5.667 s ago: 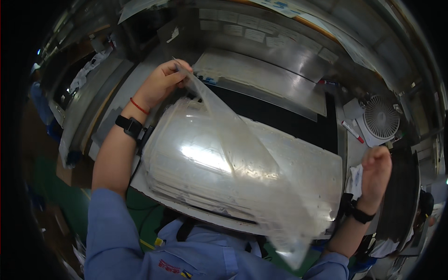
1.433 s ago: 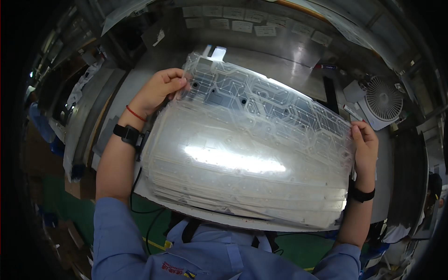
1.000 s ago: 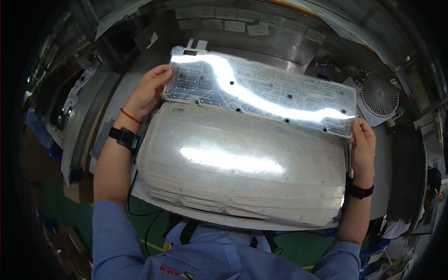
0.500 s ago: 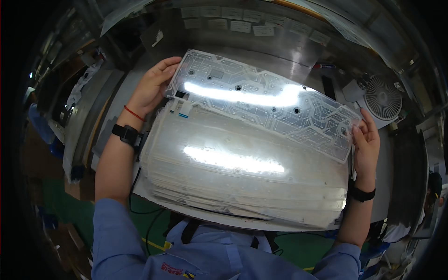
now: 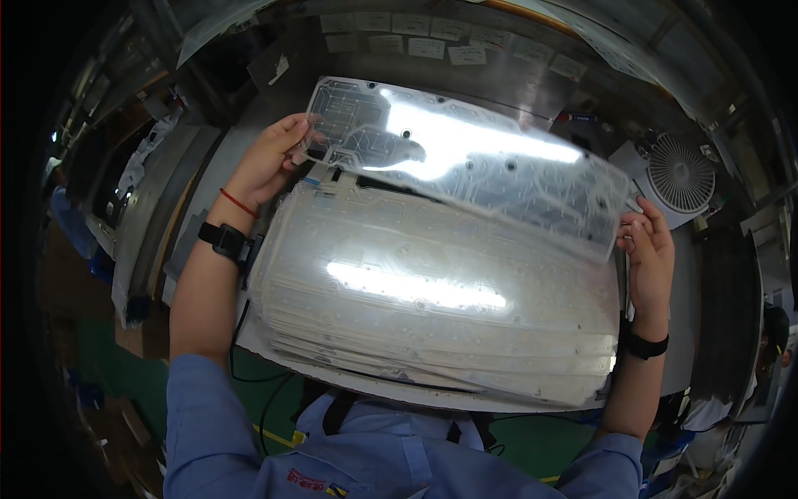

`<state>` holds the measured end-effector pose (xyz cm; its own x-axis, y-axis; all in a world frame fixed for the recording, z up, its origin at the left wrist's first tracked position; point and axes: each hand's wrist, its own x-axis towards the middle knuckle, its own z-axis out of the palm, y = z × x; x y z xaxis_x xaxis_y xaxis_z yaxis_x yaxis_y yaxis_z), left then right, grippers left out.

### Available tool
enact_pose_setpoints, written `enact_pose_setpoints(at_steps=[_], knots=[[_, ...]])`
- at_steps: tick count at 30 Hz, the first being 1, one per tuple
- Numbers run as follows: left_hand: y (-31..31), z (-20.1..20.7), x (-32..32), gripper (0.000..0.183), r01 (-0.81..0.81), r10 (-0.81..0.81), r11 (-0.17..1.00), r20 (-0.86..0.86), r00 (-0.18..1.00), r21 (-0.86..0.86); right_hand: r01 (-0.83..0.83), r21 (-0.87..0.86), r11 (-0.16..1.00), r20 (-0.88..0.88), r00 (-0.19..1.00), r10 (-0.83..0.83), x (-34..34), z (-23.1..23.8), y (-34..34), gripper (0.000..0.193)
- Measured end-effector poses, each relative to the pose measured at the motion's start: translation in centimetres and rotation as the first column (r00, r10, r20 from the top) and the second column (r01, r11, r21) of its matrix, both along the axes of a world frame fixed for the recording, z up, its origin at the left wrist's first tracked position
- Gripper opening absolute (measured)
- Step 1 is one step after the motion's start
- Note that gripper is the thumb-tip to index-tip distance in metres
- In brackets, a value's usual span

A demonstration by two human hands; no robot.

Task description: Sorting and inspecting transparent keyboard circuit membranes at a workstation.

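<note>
A clear keyboard membrane sheet (image 5: 474, 162) with printed circuit traces is held up, slanting down to the right, with strong light glare across it. My left hand (image 5: 274, 158) pinches its left end; some fingertips show through the clear film. At the opposite end, the thumb and fingers of my right hand (image 5: 648, 254) are closed at the right edge, where the sheet is slightly blurred. Below it lies a thick stack of similar clear membrane sheets (image 5: 432, 324), its far part partly covered by the raised sheet. A small blue-marked tail (image 5: 320, 185) shows near the stack's far left corner.
A small white fan (image 5: 682, 170) stands at the back right of the bench. Near it lies a marker pen (image 5: 578, 117). Paper labels (image 5: 426, 48) line the metal back panel. A black cable (image 5: 241, 349) hangs off the bench's left front edge.
The membrane sheet has shifted up and slightly left, and its glare and visible trace pattern differ. My left hand has moved slightly down its end; my right hand has barely moved.
</note>
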<state>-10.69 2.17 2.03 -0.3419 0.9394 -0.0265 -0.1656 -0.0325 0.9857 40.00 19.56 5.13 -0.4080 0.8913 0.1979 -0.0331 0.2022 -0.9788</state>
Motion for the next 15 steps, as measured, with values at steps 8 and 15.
enact_pose_setpoints(at_steps=[8, 15], knots=[[0.2, 0.8, 1.7, 0.037, -0.178, 0.178, 0.984, 0.001, 0.984, -0.010, -0.064, -0.016, 0.998, 0.381, 0.922, 0.065, -0.2, -0.2, -0.5, 0.026], [-0.1, 0.8, 1.4, 0.034, -0.102, 0.098, 0.992, -0.062, 0.993, -0.068, -0.170, 0.044, 0.984, 0.444, 0.886, 0.133, 0.2, -0.4, -0.6, 0.019]])
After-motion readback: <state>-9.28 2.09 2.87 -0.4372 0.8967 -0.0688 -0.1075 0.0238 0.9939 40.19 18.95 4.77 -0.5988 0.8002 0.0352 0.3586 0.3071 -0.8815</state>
